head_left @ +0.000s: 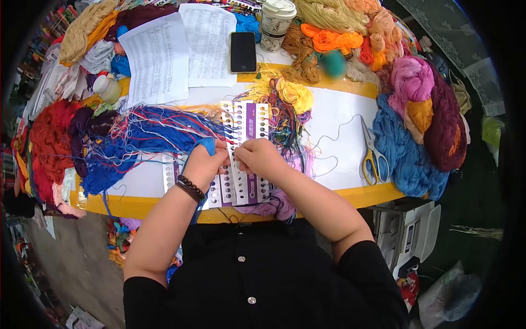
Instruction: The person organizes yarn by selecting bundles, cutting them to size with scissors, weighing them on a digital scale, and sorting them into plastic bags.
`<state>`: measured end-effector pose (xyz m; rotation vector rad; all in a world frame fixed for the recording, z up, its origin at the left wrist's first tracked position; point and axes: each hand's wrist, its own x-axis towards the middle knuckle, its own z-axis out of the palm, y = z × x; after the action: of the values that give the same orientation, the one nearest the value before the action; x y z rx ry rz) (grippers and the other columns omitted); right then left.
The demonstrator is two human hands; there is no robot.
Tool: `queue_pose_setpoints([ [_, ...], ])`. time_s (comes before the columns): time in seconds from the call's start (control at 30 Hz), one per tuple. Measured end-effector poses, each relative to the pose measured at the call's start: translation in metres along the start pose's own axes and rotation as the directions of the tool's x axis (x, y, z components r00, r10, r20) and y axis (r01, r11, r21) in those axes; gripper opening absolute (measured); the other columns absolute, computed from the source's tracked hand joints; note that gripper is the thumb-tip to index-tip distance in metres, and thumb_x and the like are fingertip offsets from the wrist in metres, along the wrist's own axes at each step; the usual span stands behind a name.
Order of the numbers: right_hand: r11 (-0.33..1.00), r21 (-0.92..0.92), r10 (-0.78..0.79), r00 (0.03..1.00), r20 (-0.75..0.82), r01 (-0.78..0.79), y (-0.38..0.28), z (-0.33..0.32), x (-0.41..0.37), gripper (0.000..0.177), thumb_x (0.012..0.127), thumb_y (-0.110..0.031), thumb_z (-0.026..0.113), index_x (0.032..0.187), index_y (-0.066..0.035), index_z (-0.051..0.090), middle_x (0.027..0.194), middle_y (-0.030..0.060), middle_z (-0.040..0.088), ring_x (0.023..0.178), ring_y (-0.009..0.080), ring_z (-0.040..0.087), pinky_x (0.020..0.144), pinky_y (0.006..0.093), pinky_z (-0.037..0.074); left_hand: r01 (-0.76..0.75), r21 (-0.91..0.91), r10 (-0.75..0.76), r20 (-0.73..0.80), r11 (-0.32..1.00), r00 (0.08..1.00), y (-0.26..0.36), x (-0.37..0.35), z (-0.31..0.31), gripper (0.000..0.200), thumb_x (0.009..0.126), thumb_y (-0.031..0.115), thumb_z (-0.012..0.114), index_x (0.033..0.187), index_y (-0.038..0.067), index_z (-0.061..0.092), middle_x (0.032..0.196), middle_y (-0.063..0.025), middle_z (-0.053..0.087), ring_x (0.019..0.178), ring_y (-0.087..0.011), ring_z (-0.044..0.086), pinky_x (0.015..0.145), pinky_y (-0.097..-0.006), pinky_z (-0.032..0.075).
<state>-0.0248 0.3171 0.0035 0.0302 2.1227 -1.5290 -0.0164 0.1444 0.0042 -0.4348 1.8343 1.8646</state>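
Note:
My left hand (204,163) is closed around a bundle of blue embroidery thread (207,143), which loops over the thumb and trails down past the wrist. Beside it, my right hand (261,159) has its fingers pinched at the edge of a white and purple thread card (239,189) with punched holes; what lies between those fingertips is too small to make out. More cards lie under and around both hands. Blue, red and white threads (170,129) run leftward from the cards, while multicoloured threads (282,115) hang along their right side.
Scissors (374,156) lie at the right near blue skeins (405,142). Printed sheets (156,60), a phone (243,52) and a lidded paper cup (275,24) are at the back. Red skeins (52,134) pile up at left. The table's yellow edge (350,193) curves in front of me.

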Motion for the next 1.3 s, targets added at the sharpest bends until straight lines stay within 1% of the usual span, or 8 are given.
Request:
queue_pose_setpoints([
  [0.43,0.995,-0.009,-0.097,0.995,0.003,0.097,0.009,0.003,0.001,0.021,0.088,-0.023,0.056,0.088,-0.002,0.061,0.068,0.0067,0.065,0.060,0.0121,0.060,0.056,0.0272,0.047,-0.338,0.574,0.405,0.012,0.746,0.914,0.001,0.000,-0.008,0.020,0.080,0.006,0.062,0.099,0.000,0.058,0.077,-0.0082,0.067,0.060,-0.0123,0.060,0.053,-0.0249,0.047],
  [0.57,0.989,0.102,-0.101,0.994,-0.028,0.104,0.017,0.001,-0.001,0.019,0.091,-0.020,0.057,0.102,-0.005,0.053,0.075,0.0058,0.065,0.063,0.0099,0.057,0.056,0.0250,0.044,-0.066,-0.268,0.091,0.080,0.961,0.993,0.011,-0.006,-0.013,0.021,0.086,0.007,0.063,0.104,0.003,0.054,0.090,-0.0066,0.067,0.075,-0.0078,0.059,0.062,-0.0200,0.043],
  [0.73,0.768,0.640,-0.027,0.995,0.093,-0.039,0.016,-0.004,-0.003,0.014,0.092,-0.014,0.053,0.104,-0.007,0.052,0.075,0.0030,0.060,0.066,0.0074,0.053,0.059,0.0206,0.040,-0.178,0.059,0.167,0.158,0.982,0.973,0.009,-0.004,0.006,0.028,0.084,0.001,0.058,0.112,-0.002,0.053,0.092,-0.0064,0.067,0.077,-0.0097,0.061,0.065,-0.0221,0.049],
  [0.83,0.831,0.555,-0.037,0.992,0.123,-0.038,0.020,-0.005,-0.002,0.016,0.091,-0.013,0.054,0.105,-0.007,0.051,0.075,0.0033,0.059,0.068,0.0088,0.053,0.062,0.0207,0.041,-0.431,0.364,0.380,0.206,0.826,0.902,0.006,-0.009,-0.001,0.033,0.077,0.002,0.065,0.109,0.000,0.059,0.079,-0.0005,0.060,0.070,-0.0076,0.056,0.062,-0.0231,0.048],
  [0.97,0.972,0.214,-0.117,0.990,0.083,0.097,0.024,0.002,0.000,0.023,0.090,-0.018,0.054,0.107,-0.004,0.048,0.083,0.0081,0.066,0.075,0.0146,0.059,0.070,0.0268,0.046,-0.190,-0.113,0.167,-0.188,0.975,0.968,0.035,-0.029,-0.045,0.026,0.080,0.015,0.063,0.105,0.008,0.063,0.092,-0.0001,0.063,0.074,-0.0093,0.060,0.056,-0.0192,0.042],
  [1.13,0.984,0.042,-0.176,0.983,0.049,0.174,0.028,0.005,0.003,0.024,0.088,-0.016,0.054,0.107,-0.002,0.048,0.089,0.0115,0.069,0.084,0.0221,0.065,0.075,0.0321,0.048,-0.470,-0.296,0.407,-0.252,0.832,0.878,0.076,-0.064,-0.153,0.044,0.085,0.007,0.059,0.127,0.001,0.047,0.080,0.0006,0.058,0.068,-0.0050,0.056,0.048,-0.0149,0.040],
  [1.2,0.984,-0.004,-0.180,0.983,0.032,0.180,0.023,0.006,-0.001,0.025,0.088,-0.016,0.054,0.106,-0.001,0.049,0.088,0.0121,0.069,0.083,0.0234,0.065,0.075,0.0325,0.048,-0.713,-0.399,0.593,-0.396,0.576,0.701,0.080,-0.068,-0.196,0.045,0.096,0.012,0.051,0.136,-0.004,0.037,0.128,-0.0139,0.052,0.120,-0.0215,0.051,0.102,-0.0312,0.043],
  [1.3,0.980,-0.059,-0.192,0.979,-0.067,0.188,0.025,0.013,-0.002,0.022,0.086,-0.018,0.056,0.102,-0.002,0.054,0.080,0.0123,0.066,0.077,0.0243,0.064,0.070,0.0339,0.049,-0.599,-0.359,0.363,-0.541,0.716,0.759,0.048,-0.042,-0.246,0.047,0.091,0.018,0.061,0.131,-0.002,0.045,0.128,-0.0143,0.053,0.119,-0.0241,0.052,0.096,-0.0345,0.045],
])
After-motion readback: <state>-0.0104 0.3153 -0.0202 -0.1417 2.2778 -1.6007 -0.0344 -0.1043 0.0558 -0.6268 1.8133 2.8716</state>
